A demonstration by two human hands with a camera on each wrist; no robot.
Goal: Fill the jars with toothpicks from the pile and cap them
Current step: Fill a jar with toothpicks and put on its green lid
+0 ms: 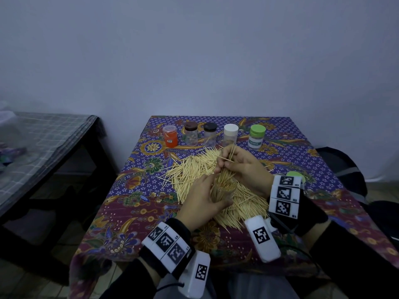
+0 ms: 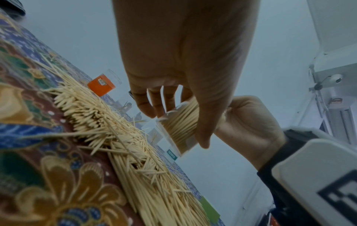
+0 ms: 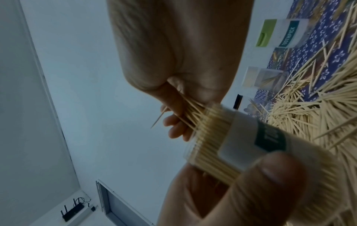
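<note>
The left hand (image 1: 201, 201) curls around the open jar (image 1: 222, 192), holding it just above the pile (image 1: 194, 169) of toothpicks on the cloth (image 1: 129, 212). The jar looks nearly full. The right hand (image 1: 244, 167) pinches a bundle (image 1: 224, 169) of toothpicks at the jar's mouth. Beyond the pile stand five capped jars (image 1: 212, 134) in a row; right of it lies a green cap (image 1: 294, 174).
</note>
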